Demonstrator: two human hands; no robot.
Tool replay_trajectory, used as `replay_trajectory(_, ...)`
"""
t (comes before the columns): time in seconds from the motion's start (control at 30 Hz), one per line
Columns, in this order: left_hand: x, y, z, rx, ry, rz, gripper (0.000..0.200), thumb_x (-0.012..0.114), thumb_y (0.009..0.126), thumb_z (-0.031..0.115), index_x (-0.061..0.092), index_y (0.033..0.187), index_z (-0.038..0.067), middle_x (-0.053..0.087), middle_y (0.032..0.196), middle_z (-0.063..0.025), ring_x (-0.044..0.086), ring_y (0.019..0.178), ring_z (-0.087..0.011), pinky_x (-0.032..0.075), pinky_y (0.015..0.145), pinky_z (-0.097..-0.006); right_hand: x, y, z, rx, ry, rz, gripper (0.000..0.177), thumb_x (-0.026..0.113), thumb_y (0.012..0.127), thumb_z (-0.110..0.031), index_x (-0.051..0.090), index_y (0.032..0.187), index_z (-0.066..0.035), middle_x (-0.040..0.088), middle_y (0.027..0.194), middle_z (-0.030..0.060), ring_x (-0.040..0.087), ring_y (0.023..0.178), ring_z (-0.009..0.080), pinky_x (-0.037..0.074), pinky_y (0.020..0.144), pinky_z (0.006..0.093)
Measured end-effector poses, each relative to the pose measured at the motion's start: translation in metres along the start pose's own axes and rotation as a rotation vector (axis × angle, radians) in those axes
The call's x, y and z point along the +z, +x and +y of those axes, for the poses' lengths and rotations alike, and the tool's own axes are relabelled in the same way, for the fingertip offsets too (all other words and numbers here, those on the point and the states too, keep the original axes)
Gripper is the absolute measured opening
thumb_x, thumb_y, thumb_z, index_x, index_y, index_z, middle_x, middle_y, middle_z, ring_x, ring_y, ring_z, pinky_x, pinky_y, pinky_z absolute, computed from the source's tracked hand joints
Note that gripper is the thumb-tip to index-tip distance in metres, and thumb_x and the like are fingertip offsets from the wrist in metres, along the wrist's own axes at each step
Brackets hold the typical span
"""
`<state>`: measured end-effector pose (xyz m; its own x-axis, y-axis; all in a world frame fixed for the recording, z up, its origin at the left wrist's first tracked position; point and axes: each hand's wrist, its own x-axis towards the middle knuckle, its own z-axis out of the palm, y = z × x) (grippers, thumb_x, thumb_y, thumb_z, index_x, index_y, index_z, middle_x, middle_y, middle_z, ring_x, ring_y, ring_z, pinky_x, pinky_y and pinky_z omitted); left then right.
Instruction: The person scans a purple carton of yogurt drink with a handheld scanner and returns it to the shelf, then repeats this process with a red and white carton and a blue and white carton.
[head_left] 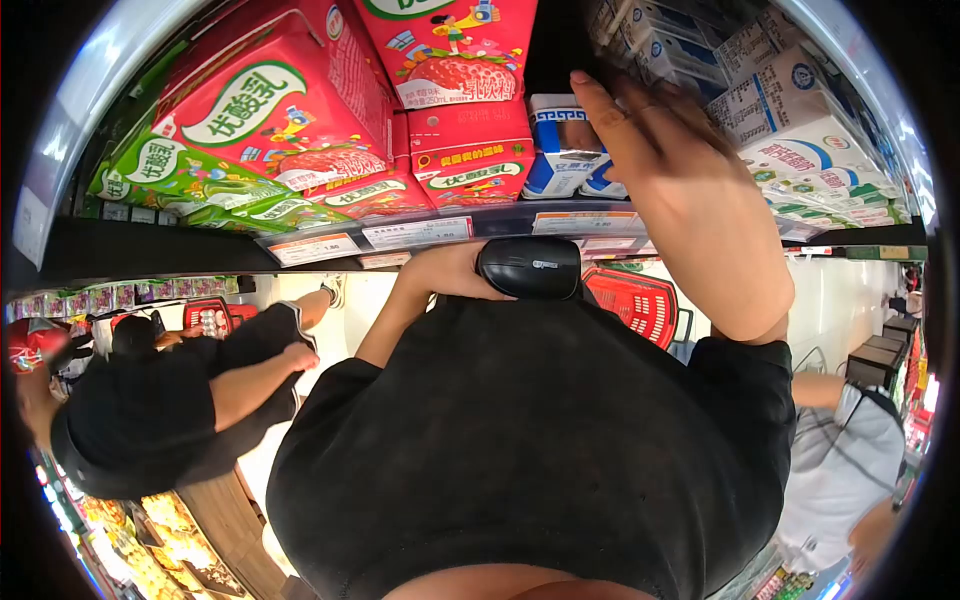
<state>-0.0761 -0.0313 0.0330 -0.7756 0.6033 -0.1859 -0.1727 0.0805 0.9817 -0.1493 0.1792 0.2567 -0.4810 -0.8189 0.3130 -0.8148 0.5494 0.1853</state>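
My right hand (675, 150) reaches over the shelf, fingers stretched forward and apart, fingertips in the dark gap between the drink packs. Below it are blue-and-white cartons (555, 150), partly covered by the hand. White-and-blue boxed packs (790, 120) stand just to its right. Low in front of my body, my left hand (455, 271) is closed at a rounded black device (530, 268) shaped like a computer mouse; most of its fingers are hidden behind it.
Red strawberry drink packs (290, 95) and green packs (150, 170) fill the shelf's left side. Price tags (420, 233) line its front edge. Beneath is a red shopping basket (632, 305). One person (140, 415) is at left, another (845, 470) at right.
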Motion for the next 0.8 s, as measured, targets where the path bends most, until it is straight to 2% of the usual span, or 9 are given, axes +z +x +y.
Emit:
replay_trajectory(0.13, 0.003, -0.003, 0.014, -0.052, 0.09, 0.05, 0.068, 0.083, 0.069, 0.009, 0.052, 0.13, 0.002, 0.063, 0.12, -0.0078, 0.057, 0.109, -0.0163, 0.045, 0.096, -0.033, 0.006, -0.001, 0.004, -0.09, 0.075, 0.121, 0.054, 0.06, 0.076, 0.001, 0.053, 0.129, -0.005, 0.057, 0.125, 0.0128, 0.056, 0.112, 0.031, 0.049, 0.091, 0.0386)
replay_trajectory(0.23, 0.005, -0.004, 0.023, -0.036, 0.126, 0.088, 0.072, 0.084, 0.067, 0.01, 0.051, 0.131, 0.002, 0.06, 0.124, -0.0088, 0.055, 0.113, -0.0179, 0.043, 0.098, -0.0338, 0.005, 0.0, 0.007, -0.234, 0.222, 0.313, 0.044, 0.067, 0.071, 0.003, 0.061, 0.114, 0.002, 0.064, 0.107, 0.0154, 0.063, 0.094, 0.0308, 0.053, 0.077, 0.0369)
replay_trajectory(0.3, 0.006, -0.003, 0.029, 0.219, 0.14, 0.056, 0.071, 0.078, 0.07, 0.006, 0.049, 0.134, 0.004, 0.056, 0.13, -0.0104, 0.052, 0.119, -0.018, 0.039, 0.102, -0.031, 0.005, -0.011, 0.013, -0.454, 0.441, 0.595, 0.029, 0.073, 0.065, 0.004, 0.067, 0.093, 0.006, 0.066, 0.082, 0.0155, 0.063, 0.069, 0.0296, 0.051, 0.059, 0.0346)
replay_trajectory(0.33, 0.001, -0.003, 0.031, 0.255, 0.156, -0.047, 0.077, 0.078, 0.067, 0.003, 0.046, 0.136, 0.004, 0.05, 0.138, -0.0109, 0.047, 0.126, -0.0197, 0.035, 0.106, -0.0321, 0.006, -0.021, 0.018, -0.521, 0.573, 0.52, 0.016, 0.077, 0.065, -0.001, 0.067, 0.077, 0.004, 0.062, 0.066, 0.0126, 0.057, 0.054, 0.0261, 0.045, 0.049, 0.0328)
replay_trajectory(0.4, -0.003, -0.003, 0.028, 0.22, 0.118, -0.126, 0.08, 0.08, 0.064, 0.003, 0.046, 0.136, 0.004, 0.05, 0.137, -0.0104, 0.047, 0.127, -0.0214, 0.036, 0.106, -0.033, 0.005, -0.034, 0.033, -0.562, 0.982, -0.19, 0.011, 0.071, 0.076, -0.012, 0.067, 0.077, -0.002, 0.064, 0.071, 0.0092, 0.062, 0.059, 0.0236, 0.048, 0.053, 0.0317)
replay_trajectory(0.43, -0.006, -0.006, 0.025, 0.219, 0.136, -0.122, 0.081, 0.081, 0.063, 0.003, 0.046, 0.136, 0.004, 0.05, 0.137, -0.0103, 0.047, 0.127, -0.0215, 0.036, 0.106, -0.0331, 0.014, -0.041, 0.038, -0.566, 0.981, -0.186, 0.011, 0.071, 0.076, -0.012, 0.067, 0.077, -0.002, 0.064, 0.071, 0.0092, 0.062, 0.059, 0.0236, 0.048, 0.053, 0.0317)
replay_trajectory(0.5, -0.011, -0.015, 0.024, 0.224, 0.147, -0.117, 0.082, 0.082, 0.062, 0.004, 0.046, 0.136, 0.004, 0.05, 0.136, -0.0101, 0.048, 0.126, -0.0216, 0.037, 0.105, -0.0331, 0.055, -0.061, 0.037, -0.393, 1.198, -0.552, 0.017, 0.07, 0.08, -0.017, 0.067, 0.084, -0.001, 0.065, 0.072, 0.0101, 0.064, 0.062, 0.0262, 0.05, 0.058, 0.0335)
replay_trajectory(0.6, -0.015, -0.027, 0.021, 0.249, 0.197, -0.09, 0.085, 0.083, 0.06, 0.005, 0.046, 0.136, 0.005, 0.051, 0.135, -0.0096, 0.049, 0.124, -0.0216, 0.039, 0.104, -0.0333, 0.116, -0.077, 0.014, -0.07, 1.138, -0.598, 0.033, 0.067, 0.082, -0.022, 0.063, 0.103, 0.002, 0.067, 0.091, 0.0192, 0.066, 0.086, 0.032, 0.05, 0.076, 0.0379)
replay_trajectory(0.8, -0.012, -0.034, 0.005, 0.275, 0.233, -0.062, 0.085, 0.084, 0.059, 0.007, 0.047, 0.136, 0.006, 0.052, 0.133, -0.0087, 0.051, 0.122, -0.0211, 0.039, 0.104, -0.0339, 0.233, -0.086, -0.036, 0.349, 0.92, 0.034, 0.04, 0.065, 0.08, -0.02, 0.06, 0.113, 0.001, 0.063, 0.109, 0.0225, 0.057, 0.105, 0.0389, 0.044, 0.092, 0.0424)
